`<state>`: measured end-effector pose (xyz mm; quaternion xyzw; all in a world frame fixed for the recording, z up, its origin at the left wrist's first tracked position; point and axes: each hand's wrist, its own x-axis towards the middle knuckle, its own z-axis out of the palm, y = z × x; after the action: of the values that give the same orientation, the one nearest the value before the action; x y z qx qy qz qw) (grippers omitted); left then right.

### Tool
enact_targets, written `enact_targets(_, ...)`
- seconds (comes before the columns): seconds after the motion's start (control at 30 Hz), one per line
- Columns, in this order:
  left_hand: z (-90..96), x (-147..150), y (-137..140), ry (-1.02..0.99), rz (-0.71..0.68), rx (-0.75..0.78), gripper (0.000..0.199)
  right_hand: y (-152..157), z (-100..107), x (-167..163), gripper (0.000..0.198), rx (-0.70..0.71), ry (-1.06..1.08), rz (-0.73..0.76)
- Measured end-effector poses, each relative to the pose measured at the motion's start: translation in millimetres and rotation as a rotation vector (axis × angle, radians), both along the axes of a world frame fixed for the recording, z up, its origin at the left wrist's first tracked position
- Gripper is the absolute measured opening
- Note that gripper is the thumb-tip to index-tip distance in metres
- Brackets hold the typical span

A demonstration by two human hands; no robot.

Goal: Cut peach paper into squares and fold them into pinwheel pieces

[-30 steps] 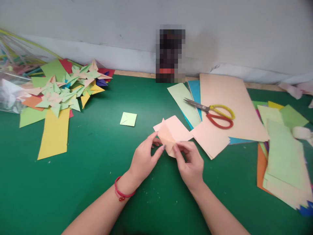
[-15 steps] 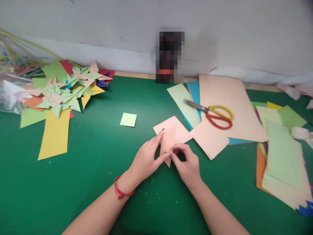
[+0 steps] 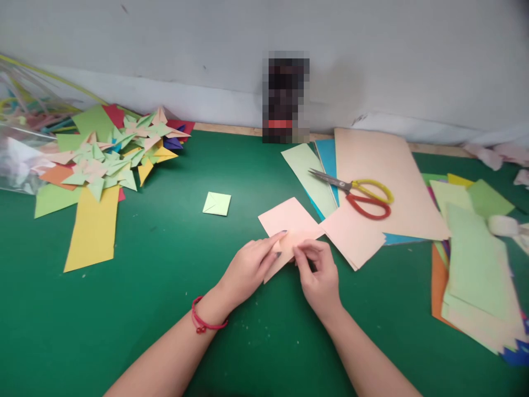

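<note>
Between my two hands is a folded piece of pale pink paper (image 3: pixel 278 268), tilted with one point toward me. My left hand (image 3: pixel 248 270), with a red cord bracelet at the wrist, grips its left side between thumb and fingers. On its right edge, the thumb and fingertips of my right hand (image 3: pixel 320 273) pinch the paper. Just behind lies a flat pink paper square (image 3: pixel 287 212), partly covered by the folded piece. A small folded light green square (image 3: pixel 217 203) rests to the left of my hands.
Scissors (image 3: pixel 370 198) with yellow and red handles lie on pink sheets (image 3: pixel 384 165) at the right. Stacked coloured paper (image 3: pixel 479 264) is farther right. Folded paper stars (image 3: pixel 111 157) are piled at the left, by a clear bag (image 3: pixel 20 160). A pixelated dark object (image 3: pixel 285 96) stands against the wall.
The folded pink paper has turned from nearly upright to a slant, its lower point swinging left. My left fingers have come down and my right hand has shifted slightly right.
</note>
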<state>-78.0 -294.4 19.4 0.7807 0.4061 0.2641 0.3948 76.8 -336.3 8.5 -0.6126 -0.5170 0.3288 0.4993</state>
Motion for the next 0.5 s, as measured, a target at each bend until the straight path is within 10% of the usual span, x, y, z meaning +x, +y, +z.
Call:
enact_targets(0.23, 2.6, 1, 5, -0.135, 0.305, -0.200, 0.015, 4, 7, -2, 0.014, 0.047, -0.083, 0.044)
enact_targets(0.5, 5.1, 0, 8, -0.181, 0.320, -0.251, 0.019, 8, 10, 3, 0.022, 0.161, -0.234, 0.102)
